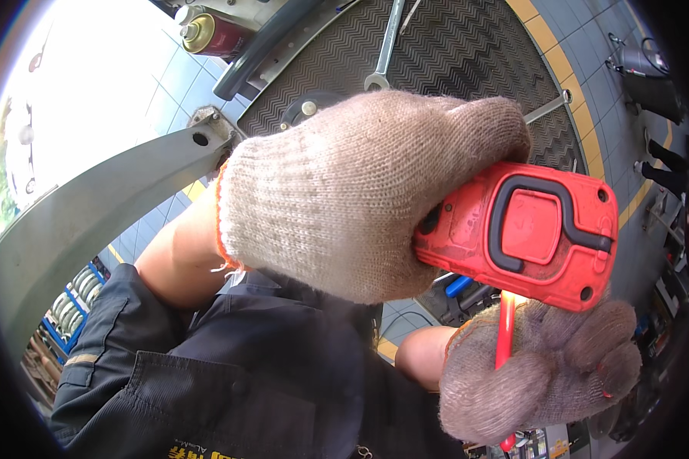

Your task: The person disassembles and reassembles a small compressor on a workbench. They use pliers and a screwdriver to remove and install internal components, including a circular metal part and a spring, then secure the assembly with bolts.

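Observation:
My left hand [344, 191], in a knitted work glove, is closed round one end of a red handheld device [471, 229]. A black folding loop is set into the side that faces up, with what look like screw holes at the corners. Just below it, my right hand [536, 367], gloved too, is turned partly palm up. A thin red stick [505, 333] lies across that palm under the curled thumb. The stick's upper end shines brightly by the device's lower edge, and the other fingers are bent. The device's underside is hidden.
Beyond my hands a black ribbed mat [467, 46] holds a wrench [388, 50] and another wrench [550, 107]. A spray can [214, 34] stands at the upper left, near a grey curved metal arm [99, 203]. A person's legs [666, 168] show at the far right on the tiled floor.

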{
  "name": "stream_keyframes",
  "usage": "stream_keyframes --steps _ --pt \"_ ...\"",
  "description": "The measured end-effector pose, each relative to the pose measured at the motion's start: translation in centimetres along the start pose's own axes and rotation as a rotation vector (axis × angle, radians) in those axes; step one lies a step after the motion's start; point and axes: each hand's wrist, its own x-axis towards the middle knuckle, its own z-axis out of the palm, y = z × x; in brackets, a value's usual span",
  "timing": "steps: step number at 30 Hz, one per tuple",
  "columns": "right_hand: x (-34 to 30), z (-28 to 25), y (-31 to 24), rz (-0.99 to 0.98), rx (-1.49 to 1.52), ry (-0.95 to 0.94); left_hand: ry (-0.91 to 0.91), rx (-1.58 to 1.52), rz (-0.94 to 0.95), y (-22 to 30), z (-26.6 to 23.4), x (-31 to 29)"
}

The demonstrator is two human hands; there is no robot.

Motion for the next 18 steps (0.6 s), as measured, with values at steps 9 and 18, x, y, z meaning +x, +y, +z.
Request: stream_keyframes --steps 9,18 --pt "0.0 1.8 0.0 -0.041 -0.108 0.135 -0.091 0.091 -0.062 -0.1 -0.6 0.2" --pt "-0.3 2.4 -0.9 0.129 0.023 0.110 -0.005 0.016 -0.003 -0.1 -0.2 0.1"
